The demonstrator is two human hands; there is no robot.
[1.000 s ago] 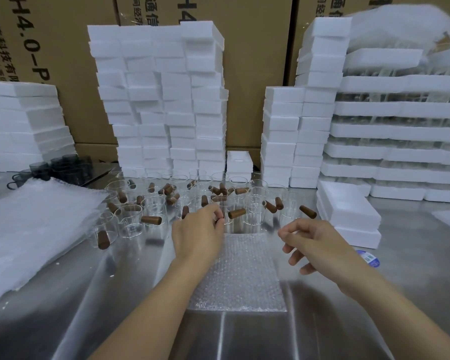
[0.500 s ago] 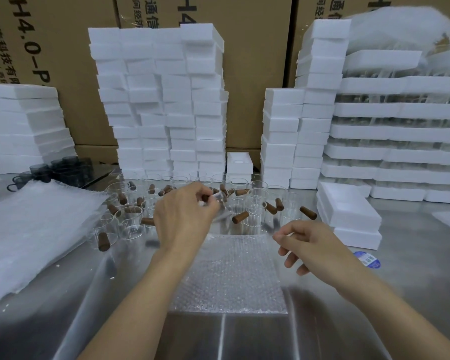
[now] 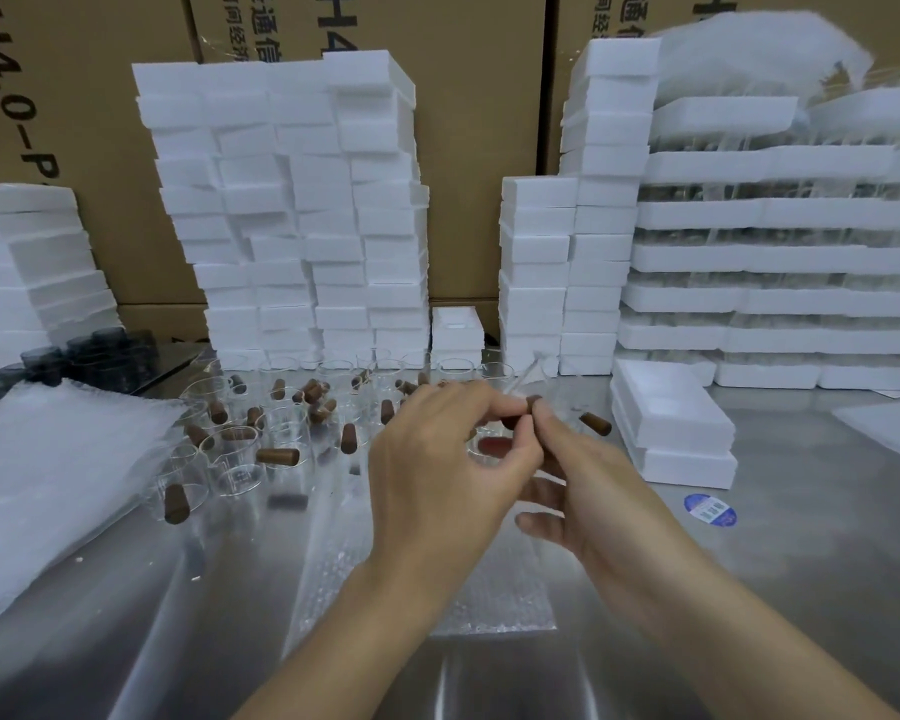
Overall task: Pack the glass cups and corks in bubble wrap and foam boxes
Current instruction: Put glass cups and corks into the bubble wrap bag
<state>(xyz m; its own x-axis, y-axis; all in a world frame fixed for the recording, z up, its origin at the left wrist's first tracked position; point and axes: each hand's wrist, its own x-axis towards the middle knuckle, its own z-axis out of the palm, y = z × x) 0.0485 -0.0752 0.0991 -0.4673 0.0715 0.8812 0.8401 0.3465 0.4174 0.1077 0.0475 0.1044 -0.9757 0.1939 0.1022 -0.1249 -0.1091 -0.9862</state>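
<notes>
My left hand (image 3: 437, 465) grips a clear glass cup (image 3: 492, 446) above the far end of the bubble wrap sheet (image 3: 489, 600). My right hand (image 3: 588, 480) meets it from the right and pinches a brown cork (image 3: 533, 403) at the cup's top. The hands hide most of the cup. Behind them stand several more glass cups (image 3: 240, 459) with loose corks (image 3: 277, 456) in and among them. Two white foam boxes (image 3: 671, 423) are stacked to the right of the hands.
A pile of bubble wrap sheets (image 3: 58, 485) lies at the left. Tall stacks of foam boxes (image 3: 292, 210) and filled foam trays (image 3: 780, 262) line the back. Dark glass cups (image 3: 100, 356) sit at the far left, and a blue sticker (image 3: 710, 510) lies on the steel table.
My left hand reached into the cups and has come back toward the middle with a cup. My right hand moved up and left to meet it and now pinches the cork.
</notes>
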